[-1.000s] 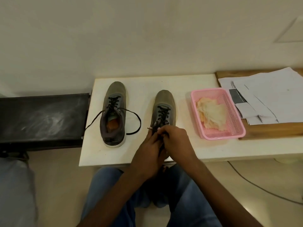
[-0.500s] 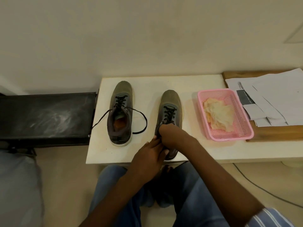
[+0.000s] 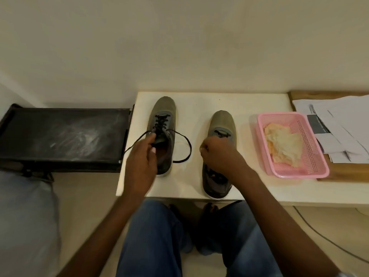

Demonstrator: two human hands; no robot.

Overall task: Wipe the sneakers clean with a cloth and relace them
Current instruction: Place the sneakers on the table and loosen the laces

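Note:
Two grey-olive sneakers stand toes-away on a white table [image 3: 199,100]. The left sneaker [image 3: 164,108] has black laces in its eyelets, with loose ends trailing off both sides [image 3: 187,148]. My left hand [image 3: 139,158] reaches its opening, thumb and forefinger slightly apart beside the tongue and lace. My right hand [image 3: 217,154] is a closed fist over the right sneaker [image 3: 222,120], gripping its black lace at the middle eyelets. A crumpled pale yellow cloth [image 3: 283,142] lies in a pink basket [image 3: 319,166] to the right.
White papers [image 3: 343,120] lie on a wooden board [image 3: 339,174] at the far right. A black dusty bench [image 3: 60,136] adjoins the table's left side. My knees in blue jeans are under the front edge. A cable [image 3: 319,232] runs over the floor.
My left hand has left the right sneaker and moved left to the left sneaker's opening. My right hand has stayed on the right sneaker's lace. The camera has come closer.

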